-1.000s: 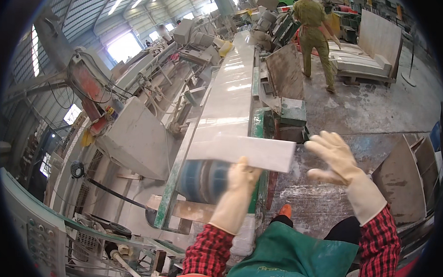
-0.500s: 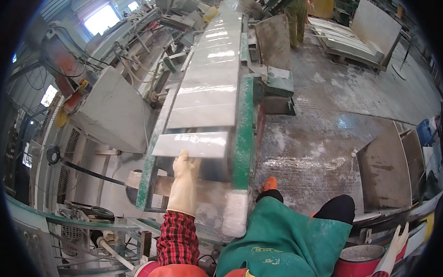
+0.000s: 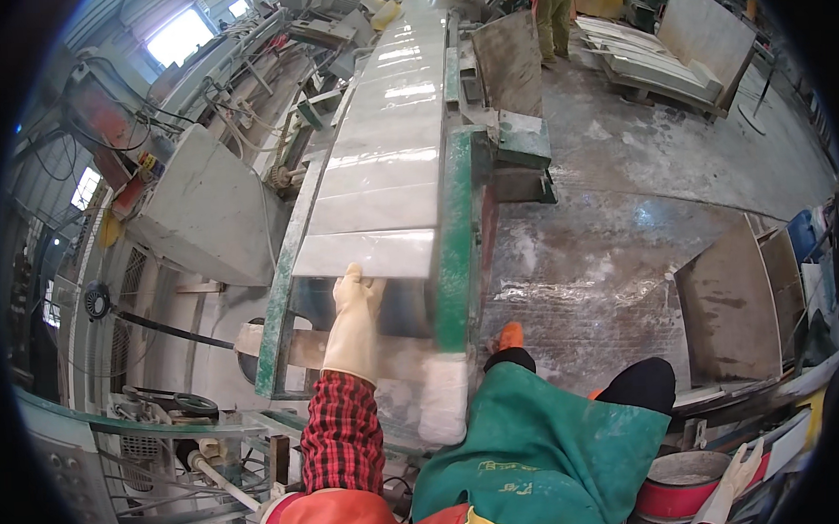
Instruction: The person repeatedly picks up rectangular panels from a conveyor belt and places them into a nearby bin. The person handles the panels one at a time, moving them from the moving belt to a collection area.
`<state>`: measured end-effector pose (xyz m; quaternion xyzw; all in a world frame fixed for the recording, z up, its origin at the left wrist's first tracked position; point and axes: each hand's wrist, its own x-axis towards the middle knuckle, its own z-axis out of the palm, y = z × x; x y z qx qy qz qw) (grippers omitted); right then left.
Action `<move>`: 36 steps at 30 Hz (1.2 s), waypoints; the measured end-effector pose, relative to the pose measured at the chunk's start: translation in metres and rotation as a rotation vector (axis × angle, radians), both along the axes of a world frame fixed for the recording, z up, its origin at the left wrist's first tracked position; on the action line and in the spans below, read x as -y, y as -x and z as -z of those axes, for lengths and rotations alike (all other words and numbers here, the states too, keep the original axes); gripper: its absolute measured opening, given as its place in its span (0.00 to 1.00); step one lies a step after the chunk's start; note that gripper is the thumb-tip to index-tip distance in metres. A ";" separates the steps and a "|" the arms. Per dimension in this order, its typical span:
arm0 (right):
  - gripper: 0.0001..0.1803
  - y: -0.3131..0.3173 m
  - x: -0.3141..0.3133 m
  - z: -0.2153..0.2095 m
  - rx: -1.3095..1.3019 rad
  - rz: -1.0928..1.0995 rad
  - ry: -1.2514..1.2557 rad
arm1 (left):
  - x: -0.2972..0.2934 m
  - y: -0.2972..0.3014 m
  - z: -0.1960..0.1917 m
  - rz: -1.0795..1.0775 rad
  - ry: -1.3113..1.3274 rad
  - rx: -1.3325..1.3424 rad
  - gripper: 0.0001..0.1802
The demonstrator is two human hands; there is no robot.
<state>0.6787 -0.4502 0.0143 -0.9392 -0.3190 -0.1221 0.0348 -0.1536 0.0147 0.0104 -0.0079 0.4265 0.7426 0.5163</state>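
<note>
A glossy pale stone slab [image 3: 364,255] lies across the near end of a green-framed conveyor, its far edge against a row of similar wet slabs [image 3: 379,166]. At the middle of its near edge is my left hand [image 3: 354,306], in a cream rubber glove. One fingertip rests on top of the edge and the other fingers curl at or under it, partly hidden. My right hand [image 3: 745,470], gloved the same way, is low at the far right with fingers stretched out and nothing in them, beside a red bucket [image 3: 673,500] with greyish contents.
The conveyor's green side rail [image 3: 456,251] runs along the right, with a wrapped white end [image 3: 443,400] near my apron. Large brown boards [image 3: 731,307] lean at right. A pallet of pale strips [image 3: 648,55] and a person's legs [image 3: 553,22] are farther back.
My left hand has moved forward with the near slab, and the gap between it and the row has closed. My right hand has dropped slightly, still outstretched.
</note>
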 end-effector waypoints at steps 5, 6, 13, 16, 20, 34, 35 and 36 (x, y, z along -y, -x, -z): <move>0.30 0.005 0.000 0.004 0.018 -0.038 -0.027 | -0.007 -0.008 -0.006 -0.075 0.096 0.013 0.21; 0.30 0.006 -0.002 0.004 0.023 -0.043 -0.038 | -0.007 -0.005 -0.004 -0.069 0.088 0.013 0.21; 0.30 0.021 -0.005 -0.004 -0.013 -0.022 -0.029 | -0.015 -0.006 -0.002 -0.061 0.071 0.013 0.22; 0.30 0.029 -0.003 -0.005 -0.016 -0.026 -0.059 | -0.017 -0.006 0.001 -0.049 0.069 0.016 0.22; 0.31 0.041 -0.012 -0.008 -0.016 -0.020 -0.056 | -0.015 -0.002 0.000 -0.045 0.080 0.024 0.22; 0.31 0.054 -0.009 -0.007 0.004 -0.066 -0.049 | -0.020 -0.009 -0.020 0.062 0.253 -0.094 0.22; 0.31 0.058 -0.011 -0.007 0.000 -0.061 -0.043 | -0.021 -0.006 -0.018 0.035 0.216 -0.075 0.22; 0.31 0.061 -0.013 -0.008 -0.004 -0.056 -0.037 | -0.022 -0.004 -0.016 0.008 0.179 -0.057 0.22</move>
